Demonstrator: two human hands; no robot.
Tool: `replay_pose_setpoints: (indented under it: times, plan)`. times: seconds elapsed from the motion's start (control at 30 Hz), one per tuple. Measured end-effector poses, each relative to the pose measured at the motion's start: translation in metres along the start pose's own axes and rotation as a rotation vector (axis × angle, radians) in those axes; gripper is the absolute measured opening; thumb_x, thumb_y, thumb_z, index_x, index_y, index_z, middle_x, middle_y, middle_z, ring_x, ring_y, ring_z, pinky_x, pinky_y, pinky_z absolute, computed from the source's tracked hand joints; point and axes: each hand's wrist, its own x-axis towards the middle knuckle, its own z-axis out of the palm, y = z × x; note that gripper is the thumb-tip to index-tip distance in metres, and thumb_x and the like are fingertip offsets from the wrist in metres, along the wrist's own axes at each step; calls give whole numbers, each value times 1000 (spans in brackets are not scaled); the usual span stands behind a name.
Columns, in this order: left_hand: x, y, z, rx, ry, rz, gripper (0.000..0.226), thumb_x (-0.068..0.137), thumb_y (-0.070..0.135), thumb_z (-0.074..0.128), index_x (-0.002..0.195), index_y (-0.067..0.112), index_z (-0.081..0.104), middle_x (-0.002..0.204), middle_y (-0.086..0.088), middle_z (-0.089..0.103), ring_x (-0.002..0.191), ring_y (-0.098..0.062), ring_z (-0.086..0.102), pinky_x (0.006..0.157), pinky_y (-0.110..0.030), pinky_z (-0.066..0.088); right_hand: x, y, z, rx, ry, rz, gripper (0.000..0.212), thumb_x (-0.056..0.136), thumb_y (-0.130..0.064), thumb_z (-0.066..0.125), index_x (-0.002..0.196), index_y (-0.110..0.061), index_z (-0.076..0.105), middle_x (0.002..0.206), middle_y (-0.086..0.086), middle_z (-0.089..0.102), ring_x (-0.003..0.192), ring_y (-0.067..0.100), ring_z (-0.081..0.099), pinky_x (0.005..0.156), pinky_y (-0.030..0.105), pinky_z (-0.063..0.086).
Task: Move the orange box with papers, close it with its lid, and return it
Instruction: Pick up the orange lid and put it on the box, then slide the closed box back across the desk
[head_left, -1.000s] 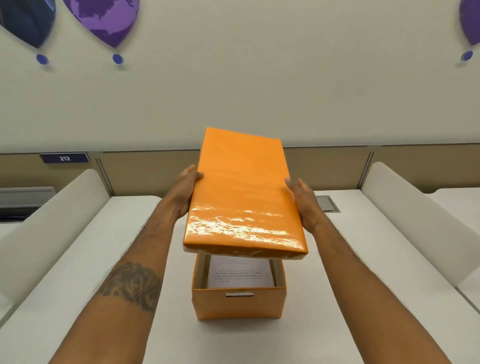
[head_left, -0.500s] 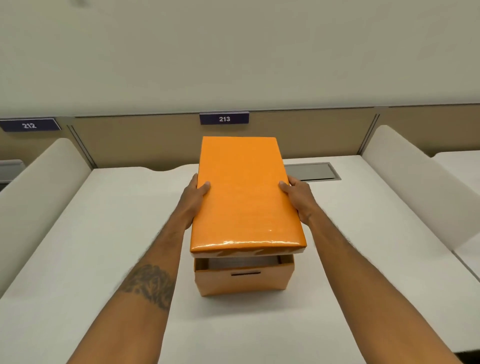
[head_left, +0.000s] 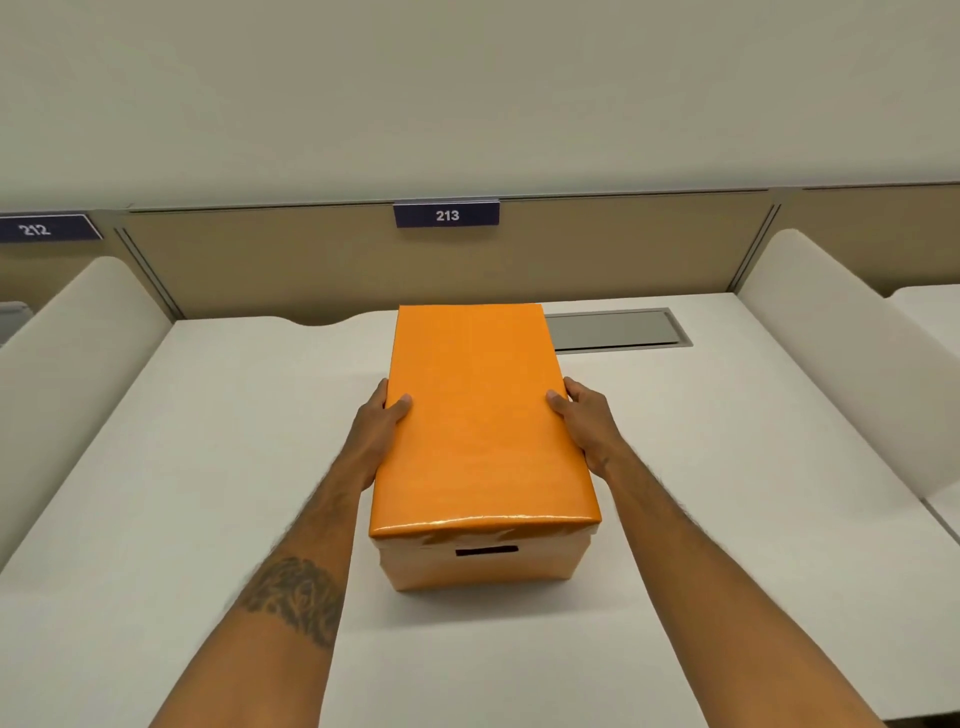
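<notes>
Head view: my left hand (head_left: 382, 423) and right hand (head_left: 584, 421) grip the orange lid (head_left: 480, 415) by its long edges; I'd press evenly so it seats square on the orange box (head_left: 483, 569).

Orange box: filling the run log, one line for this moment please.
lid: on orange box | left hand, right hand: holding lid sides | desk: under box

The lid (head_left: 480, 415) covers the orange box (head_left: 483, 566) completely, so the papers inside cannot be seen. The fingers of the left hand (head_left: 382, 431) and right hand (head_left: 587, 426) are hidden behind the lid's long sides. The picture's bottom edge cuts off both forearms and the surface (head_left: 208, 467).
</notes>
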Motion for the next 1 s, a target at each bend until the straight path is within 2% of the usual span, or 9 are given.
replay_pose_setpoints:
  times: [0.2,0.37,0.53,0.8,0.9,1.0]
  plan:
    - [-2,-10,3,-40,-2,-34,52,99,45,45,148,31,33,136,-1,54,105,-25,63,86,-48,54,2,7,1,5,6,23,52,98,-34,53,146,-17,40,137,7,57,113,29,61,98,55,49]
    - [0,-14,4,-70,-6,-41,51,99,45,45,147,31,35,137,-5,56,111,-31,63,95,-59,51,6,12,3,18,15,43,54,98,-34,52,147,-17,38,138,6,56,114,29,60,99,54,49]
    - [2,-19,4,-108,-9,-38,51,99,45,46,147,31,36,137,-5,57,109,-30,64,92,-58,53,9,18,5,56,17,53,51,99,-33,51,146,-17,41,130,2,60,102,20,64,91,46,53]
    - [9,-32,6,-141,5,-48,59,98,46,47,152,31,30,142,-6,53,114,-32,62,95,-60,50,14,29,8,75,39,69,50,99,-32,50,146,-17,40,125,-3,59,106,23,63,95,49,52]
    - [11,-35,6,-149,4,-49,61,98,46,47,153,31,26,144,-6,51,116,-32,60,96,-60,49,16,31,8,47,41,75,50,100,-34,49,146,-17,42,133,3,59,109,26,62,97,51,50]
    - [10,-35,7,-135,13,-47,63,98,46,47,154,32,23,146,-6,48,115,-30,59,93,-53,51,14,30,9,32,45,61,47,100,-36,48,143,-19,45,133,4,59,104,22,62,93,46,52]
